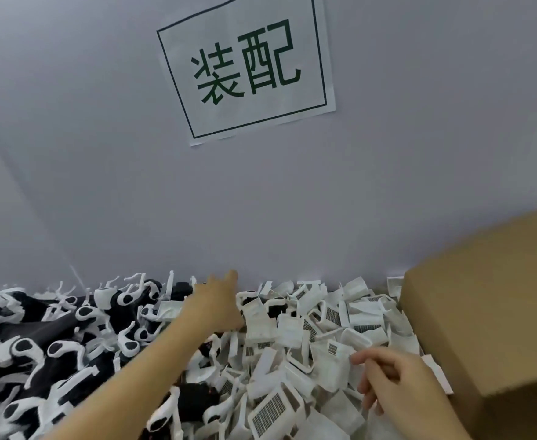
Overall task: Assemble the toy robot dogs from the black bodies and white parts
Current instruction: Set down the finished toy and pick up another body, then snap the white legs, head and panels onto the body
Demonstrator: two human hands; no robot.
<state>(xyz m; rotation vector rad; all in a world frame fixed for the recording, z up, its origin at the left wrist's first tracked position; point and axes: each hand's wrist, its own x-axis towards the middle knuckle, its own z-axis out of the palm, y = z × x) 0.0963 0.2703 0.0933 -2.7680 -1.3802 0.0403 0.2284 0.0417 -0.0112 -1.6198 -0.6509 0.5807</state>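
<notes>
A pale grey wall (102, 154) fills the upper frame, with a white paper sign (245, 68) bearing green characters at top centre. A brown cardboard box (495, 312) stands at right. Black bodies with white legs (54, 344) heap across the lower left; white parts (308, 338), some with grilles, pile at lower centre. The left hand (216, 300) reaches to the far centre of the heaps, fingers extended; whether it grips anything cannot be told. The right hand (387, 376), lower right, hovers with loosely curled fingers over the white parts.
</notes>
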